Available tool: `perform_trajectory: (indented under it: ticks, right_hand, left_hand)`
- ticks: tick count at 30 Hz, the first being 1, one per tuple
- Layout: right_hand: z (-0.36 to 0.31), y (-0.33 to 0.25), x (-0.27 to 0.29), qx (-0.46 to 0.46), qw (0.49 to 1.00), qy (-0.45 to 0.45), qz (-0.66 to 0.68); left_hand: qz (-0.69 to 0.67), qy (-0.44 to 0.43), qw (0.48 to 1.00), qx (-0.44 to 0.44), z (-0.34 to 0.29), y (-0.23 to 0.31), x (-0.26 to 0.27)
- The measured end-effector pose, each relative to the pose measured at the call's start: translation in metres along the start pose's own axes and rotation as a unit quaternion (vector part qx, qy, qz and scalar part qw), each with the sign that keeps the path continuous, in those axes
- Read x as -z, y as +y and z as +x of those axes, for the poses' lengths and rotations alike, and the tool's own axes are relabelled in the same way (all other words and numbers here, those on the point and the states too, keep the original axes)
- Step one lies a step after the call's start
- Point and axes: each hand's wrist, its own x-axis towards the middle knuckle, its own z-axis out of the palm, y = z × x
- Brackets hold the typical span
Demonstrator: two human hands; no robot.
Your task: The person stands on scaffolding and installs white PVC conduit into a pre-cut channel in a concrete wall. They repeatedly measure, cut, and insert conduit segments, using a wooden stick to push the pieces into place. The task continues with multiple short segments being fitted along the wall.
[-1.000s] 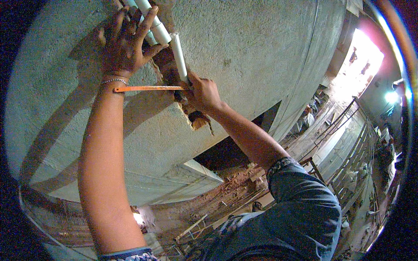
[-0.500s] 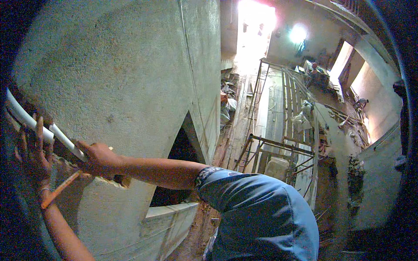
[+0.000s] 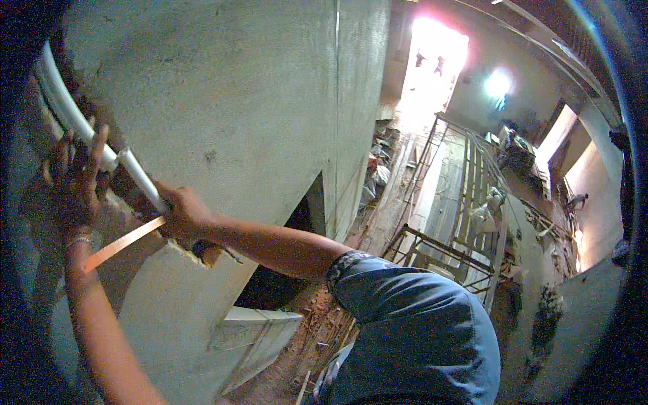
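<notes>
At the left, a long white pipe [image 3: 71,111] curves down along a rough channel broken into the wall. My left hand [image 3: 84,175] lies against it with fingers stretched out, one finger crossing the pipe close to its lower end. A second, thinner white pipe piece [image 3: 140,177] starts right beside that end; whether the two are joined I cannot tell. My right hand [image 3: 183,210] is closed round the lower part of this piece. From under the right hand a flat orange strip [image 3: 125,244] slants down toward my left forearm; its kind is unclear.
The grey plastered wall [image 3: 223,101] has a dark triangular opening [image 3: 283,260] below my right arm. Far below stand metal scaffold frames [image 3: 449,253] and pale bags [image 3: 486,212]. Rubble [image 3: 317,324] lies by the wall's foot. A bright doorway [image 3: 435,64] is at the back.
The view has shifted, so the wall, pipes and hands appear farther right, with the pipes and wall channel lower in the picture. Both hands keep their places on the pipes.
</notes>
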Motion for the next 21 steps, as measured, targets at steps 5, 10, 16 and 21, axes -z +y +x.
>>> perform_trajectory:
  ticks: [5,10,16,21]
  right_hand:
    - [0.012,0.000,0.006,0.012,0.996,-0.021,-0.085]
    - [0.038,-0.038,0.014,0.081,0.991,0.054,-0.091]
    - [0.050,-0.059,0.020,0.004,0.984,0.014,-0.179]
    - [0.045,-0.042,0.015,0.137,0.981,0.030,-0.137]
  left_hand:
    - [-0.014,0.001,1.000,-0.024,0.000,0.002,0.001]
    - [-0.035,-0.019,0.999,-0.035,0.002,0.002,0.001]
    - [-0.013,-0.037,0.997,-0.068,0.002,-0.004,-0.002]
    - [-0.014,-0.016,0.999,0.026,0.004,0.002,-0.003]
